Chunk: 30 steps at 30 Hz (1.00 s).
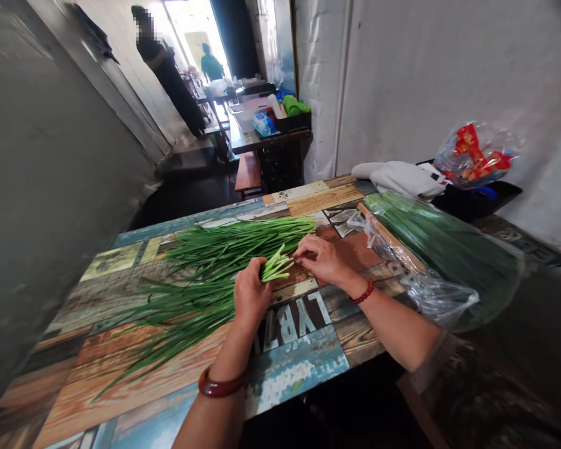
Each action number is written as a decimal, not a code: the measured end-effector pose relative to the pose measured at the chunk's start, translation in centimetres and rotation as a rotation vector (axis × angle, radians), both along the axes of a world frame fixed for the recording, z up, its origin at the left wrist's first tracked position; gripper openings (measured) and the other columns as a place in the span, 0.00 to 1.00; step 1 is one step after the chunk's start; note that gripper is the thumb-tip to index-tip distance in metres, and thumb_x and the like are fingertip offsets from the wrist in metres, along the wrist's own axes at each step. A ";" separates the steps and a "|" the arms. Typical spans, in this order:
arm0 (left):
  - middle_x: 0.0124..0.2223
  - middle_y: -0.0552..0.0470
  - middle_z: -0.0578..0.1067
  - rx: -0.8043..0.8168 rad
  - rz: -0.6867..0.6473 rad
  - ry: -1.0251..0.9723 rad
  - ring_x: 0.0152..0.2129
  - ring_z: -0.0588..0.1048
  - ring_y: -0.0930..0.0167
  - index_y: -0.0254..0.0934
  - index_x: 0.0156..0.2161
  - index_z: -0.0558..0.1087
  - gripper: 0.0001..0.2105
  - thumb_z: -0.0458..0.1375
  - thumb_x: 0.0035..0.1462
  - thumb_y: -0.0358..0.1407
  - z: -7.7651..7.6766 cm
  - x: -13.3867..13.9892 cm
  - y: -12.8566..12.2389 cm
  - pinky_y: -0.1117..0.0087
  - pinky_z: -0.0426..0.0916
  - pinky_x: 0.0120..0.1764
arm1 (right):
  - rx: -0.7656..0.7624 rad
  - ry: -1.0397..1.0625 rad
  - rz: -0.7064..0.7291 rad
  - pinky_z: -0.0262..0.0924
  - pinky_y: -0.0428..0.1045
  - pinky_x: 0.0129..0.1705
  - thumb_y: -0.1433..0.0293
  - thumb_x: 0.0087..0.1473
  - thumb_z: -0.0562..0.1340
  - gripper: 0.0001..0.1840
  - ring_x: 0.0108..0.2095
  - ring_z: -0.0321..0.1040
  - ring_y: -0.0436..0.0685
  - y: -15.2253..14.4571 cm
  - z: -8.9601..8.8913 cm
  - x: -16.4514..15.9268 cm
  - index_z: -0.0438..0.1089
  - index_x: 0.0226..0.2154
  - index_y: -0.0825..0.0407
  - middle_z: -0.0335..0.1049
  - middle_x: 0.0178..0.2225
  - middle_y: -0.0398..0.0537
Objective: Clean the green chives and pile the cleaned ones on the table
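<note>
My left hand [252,290] is wrapped round a bunch of garlic chives [191,312], close to their pale cut ends. Their long green leaves trail to the left over the patterned table [303,362]. At the tips of the pale stalks, my right hand [325,259] has its thumb and fingers pinched together; what lies between them, if anything, is too small to make out. Behind both hands a loose pile of chives [243,236] lies flat, stalk ends to the right.
On the right, a clear plastic bag [449,255] holds more chives beside a wooden stick [393,240]. A grey cloth [402,178] and a red-printed bag [477,156] sit behind. Farther off are a second table [247,140], a bench [248,171] and two people.
</note>
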State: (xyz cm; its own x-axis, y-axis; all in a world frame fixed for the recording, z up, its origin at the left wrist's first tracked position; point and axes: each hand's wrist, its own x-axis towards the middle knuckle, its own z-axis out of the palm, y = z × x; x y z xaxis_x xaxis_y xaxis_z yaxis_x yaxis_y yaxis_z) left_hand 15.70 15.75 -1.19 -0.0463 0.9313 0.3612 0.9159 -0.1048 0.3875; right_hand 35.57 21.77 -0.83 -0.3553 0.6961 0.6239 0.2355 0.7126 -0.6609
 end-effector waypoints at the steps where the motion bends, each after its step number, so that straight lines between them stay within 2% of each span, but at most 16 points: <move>1: 0.36 0.52 0.76 0.000 0.004 -0.011 0.33 0.74 0.67 0.40 0.42 0.68 0.11 0.54 0.52 0.31 0.0 0.0 0.1 0.69 0.63 0.36 | -0.011 -0.008 -0.004 0.58 0.47 0.33 0.78 0.49 0.63 0.07 0.31 0.65 0.52 0.0 0.1 0.0 0.69 0.24 0.51 0.67 0.27 0.43; 8: 0.35 0.51 0.77 0.040 -0.038 0.092 0.34 0.74 0.66 0.39 0.39 0.69 0.08 0.57 0.51 0.33 0.2 0.2 -0.1 0.67 0.61 0.38 | -0.073 -0.102 -0.003 0.58 0.45 0.33 0.80 0.46 0.64 0.08 0.31 0.65 0.51 -0.2 -0.3 -0.2 0.69 0.29 0.52 0.68 0.29 0.42; 12: 0.35 0.50 0.76 0.072 -0.090 0.173 0.35 0.73 0.66 0.39 0.38 0.70 0.08 0.58 0.50 0.32 0.5 0.6 -0.5 0.66 0.60 0.39 | -0.012 -0.197 -0.005 0.58 0.47 0.36 0.79 0.47 0.64 0.08 0.33 0.65 0.53 -0.2 -1.0 -0.6 0.71 0.31 0.52 0.69 0.30 0.44; 17: 0.34 0.50 0.76 0.082 -0.117 0.215 0.35 0.73 0.65 0.38 0.38 0.70 0.09 0.55 0.50 0.28 0.8 1.0 -0.8 0.66 0.59 0.38 | 0.058 -0.232 0.016 0.58 0.49 0.39 0.75 0.51 0.63 0.03 0.35 0.66 0.56 -0.3 -1.6 -0.7 0.71 0.32 0.52 0.69 0.32 0.47; 21: 0.35 0.49 0.76 0.042 -0.102 0.191 0.36 0.73 0.65 0.39 0.38 0.70 0.08 0.56 0.51 0.30 0.6 0.9 -0.7 0.66 0.59 0.39 | 0.103 -0.261 0.012 0.58 0.52 0.42 0.73 0.52 0.62 0.04 0.38 0.64 0.58 -0.6 -1.5 -0.8 0.70 0.34 0.51 0.69 0.35 0.49; 25: 0.34 0.51 0.76 -0.003 -0.073 0.109 0.34 0.73 0.66 0.39 0.38 0.69 0.08 0.58 0.51 0.34 0.2 0.9 -0.4 0.68 0.61 0.37 | 0.127 -0.272 -0.058 0.57 0.54 0.43 0.73 0.54 0.60 0.01 0.38 0.63 0.59 -1.1 -1.6 -1.4 0.67 0.32 0.51 0.68 0.35 0.51; 30: 0.33 0.53 0.76 -0.056 -0.049 -0.010 0.31 0.73 0.68 0.40 0.38 0.69 0.08 0.56 0.50 0.31 0.1 0.8 -0.1 0.70 0.62 0.34 | 0.080 -0.159 -0.116 0.58 0.53 0.42 0.69 0.60 0.55 0.07 0.36 0.62 0.58 -1.0 -1.5 -2.0 0.65 0.30 0.50 0.67 0.32 0.50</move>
